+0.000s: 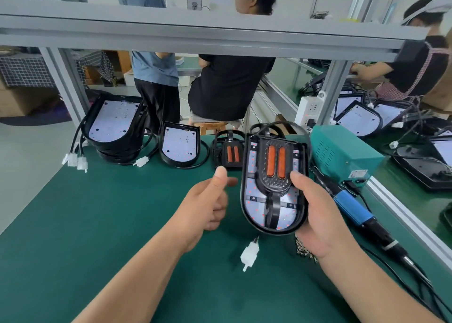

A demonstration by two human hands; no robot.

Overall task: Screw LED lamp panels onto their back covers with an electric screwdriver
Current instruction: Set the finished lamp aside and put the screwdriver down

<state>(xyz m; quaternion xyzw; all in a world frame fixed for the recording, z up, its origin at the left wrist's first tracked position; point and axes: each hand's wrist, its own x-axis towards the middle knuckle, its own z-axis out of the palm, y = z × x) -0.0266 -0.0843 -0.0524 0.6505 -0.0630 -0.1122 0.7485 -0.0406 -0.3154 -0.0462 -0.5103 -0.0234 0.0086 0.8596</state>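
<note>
Lamp: black shell with white LED panel, gripped by its edge in the right hand, held above the green worktop. Left hand: at the lamp's 9 o'clock, loosely curled, thumb up, empty. Screwdriver: lying at 3 o'clock; stacked lamps at 10 o'clock.

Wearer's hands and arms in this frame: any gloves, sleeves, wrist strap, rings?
Nothing worn that shows. The left hand and right hand are bare: no gloves, no rings in view. The left forearm and right forearm are uncovered down to the frame edge, with no sleeves, watch, wrist strap or cable.
</note>
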